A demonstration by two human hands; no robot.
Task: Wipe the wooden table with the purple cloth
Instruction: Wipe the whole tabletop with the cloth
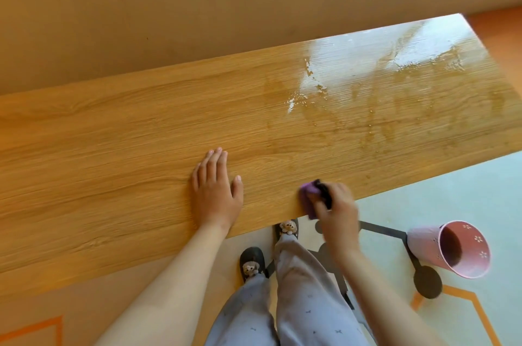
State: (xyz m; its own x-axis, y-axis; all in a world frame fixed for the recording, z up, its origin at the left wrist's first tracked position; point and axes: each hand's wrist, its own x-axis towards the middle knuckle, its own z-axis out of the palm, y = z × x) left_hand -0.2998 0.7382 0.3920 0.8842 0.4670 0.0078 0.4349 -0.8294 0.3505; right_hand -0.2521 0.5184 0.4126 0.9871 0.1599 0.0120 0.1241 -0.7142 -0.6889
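1. Bench (113,133): a long wood-grain top set against a plain wall, seen from above. Its right-hand stretch carries glossy wet streaks (367,82). The left-hand stretch looks matt and dry.
2. Left hand (216,190): it lies palm down near the front edge with the fingers straight and close together. Its grip is released and holds nothing. It probably serves as a brace.
3. Right hand (336,210): it is at the front edge, to the right of the left hand. Its grip is clenched on the purple cloth, with the fingers curled over the wad. The hand is blurred, so the exact finger placement cannot be read.
4. Purple cloth (309,193): it is bunched beneath and ahead of the right fingers. It rests on the bench top right at the front edge, with a fold hanging slightly over. A dark patch lies against it, and whether that belongs to the cloth cannot be told.
5. Handling (judgement): the cloth looks soft, light and limp, and is likely damp.
   - It should crumple readily and creep out from under a loose hold.
   - It is best taken from above as a wad, with the palm pressing down.
   - The wet film should let it glide easily.
   - Nothing here appears fragile.
6. Progress (judgement): the streaked right portion appears covered, and the dry left portion remains.
7. Pink bucket (452,249): it stands on the floor to the right, apart from the bench, with its mouth toward the camera.
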